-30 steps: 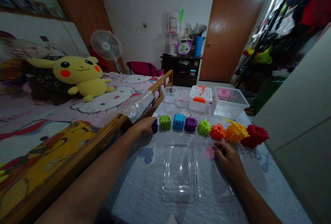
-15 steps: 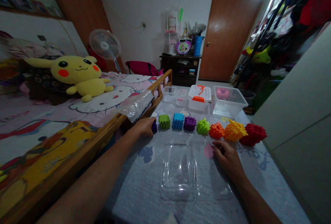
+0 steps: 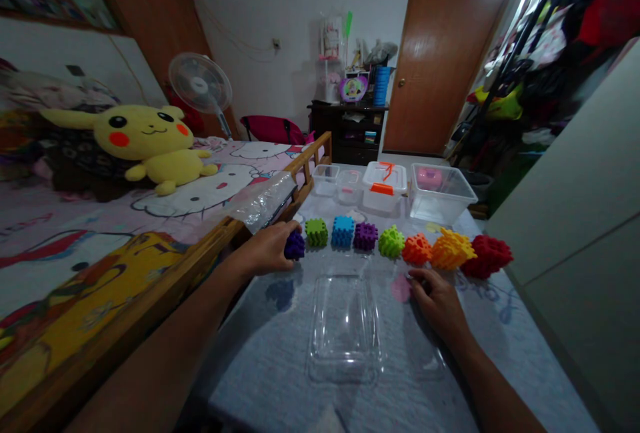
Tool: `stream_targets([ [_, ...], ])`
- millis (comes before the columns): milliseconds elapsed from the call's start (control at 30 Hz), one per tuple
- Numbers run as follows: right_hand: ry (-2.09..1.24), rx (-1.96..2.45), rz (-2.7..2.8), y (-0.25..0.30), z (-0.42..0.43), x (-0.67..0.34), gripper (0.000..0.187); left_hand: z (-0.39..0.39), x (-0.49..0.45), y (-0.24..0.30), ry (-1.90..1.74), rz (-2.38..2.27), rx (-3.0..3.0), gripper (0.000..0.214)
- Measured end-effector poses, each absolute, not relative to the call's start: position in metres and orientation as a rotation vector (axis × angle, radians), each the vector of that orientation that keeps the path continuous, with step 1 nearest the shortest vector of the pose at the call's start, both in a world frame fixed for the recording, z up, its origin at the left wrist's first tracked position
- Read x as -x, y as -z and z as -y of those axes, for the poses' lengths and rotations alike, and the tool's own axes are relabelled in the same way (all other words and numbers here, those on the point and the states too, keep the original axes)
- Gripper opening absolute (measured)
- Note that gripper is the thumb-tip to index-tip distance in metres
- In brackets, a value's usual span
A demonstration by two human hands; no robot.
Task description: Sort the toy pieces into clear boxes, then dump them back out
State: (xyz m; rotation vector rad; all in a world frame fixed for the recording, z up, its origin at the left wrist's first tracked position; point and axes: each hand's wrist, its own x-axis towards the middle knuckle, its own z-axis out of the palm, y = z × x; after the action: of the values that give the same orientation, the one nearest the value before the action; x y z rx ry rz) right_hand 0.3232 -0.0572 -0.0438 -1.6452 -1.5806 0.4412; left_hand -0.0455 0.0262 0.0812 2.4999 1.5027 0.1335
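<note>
My left hand (image 3: 267, 247) is closed round a dark purple toothed block (image 3: 295, 245) at the left end of a row of coloured blocks and holds it slightly off the grey cloth. The row runs right: green (image 3: 316, 232), blue (image 3: 343, 231), purple (image 3: 366, 236), lime (image 3: 391, 242), orange (image 3: 417, 249), yellow-orange (image 3: 451, 249), red (image 3: 487, 256). My right hand (image 3: 439, 301) rests on the cloth just below the orange block, fingers curled, nothing visible in it. A clear plastic tray (image 3: 345, 326) lies between my hands.
Clear storage boxes (image 3: 440, 196) and a lidded box with an orange latch (image 3: 384, 183) stand behind the row. A wooden bed rail (image 3: 240, 226) borders the left, with a plastic sheet (image 3: 265, 199) on it and a yellow plush toy (image 3: 145, 143) on the bed. A grey cabinet (image 3: 575, 219) stands at right.
My left hand has lifted the dark purple block a little and drawn it toward me out of the row. The right hand has stayed in place.
</note>
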Motion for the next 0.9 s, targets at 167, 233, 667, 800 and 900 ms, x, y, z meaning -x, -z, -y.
stream_targets([
  [167, -0.432, 1.641, 1.581, 0.045, 0.057, -0.324, 0.029, 0.02, 0.0, -0.119, -0.185, -1.257, -2.58, 0.053],
  [233, -0.429, 1.64, 1.578, 0.045, 0.057, -0.324, 0.029, 0.033, -0.023, -0.116, -0.101, -1.184, -2.609, 0.053],
  [667, -0.444, 1.632, 1.605, 0.048, 0.057, -0.325, 0.028, 0.033, -0.074, -0.049, 0.273, -1.391, -2.615, 0.053],
  [800, -0.456, 1.627, 1.6, 0.049, 0.057, -0.325, 0.028, 0.033, -0.077, -0.046, 0.274, -1.433, -2.614, 0.053],
  [900, -0.448, 1.626, 1.607, 0.049, 0.057, -0.325, 0.028, 0.035, -0.078, -0.048, 0.295, -1.436, -2.631, 0.053],
])
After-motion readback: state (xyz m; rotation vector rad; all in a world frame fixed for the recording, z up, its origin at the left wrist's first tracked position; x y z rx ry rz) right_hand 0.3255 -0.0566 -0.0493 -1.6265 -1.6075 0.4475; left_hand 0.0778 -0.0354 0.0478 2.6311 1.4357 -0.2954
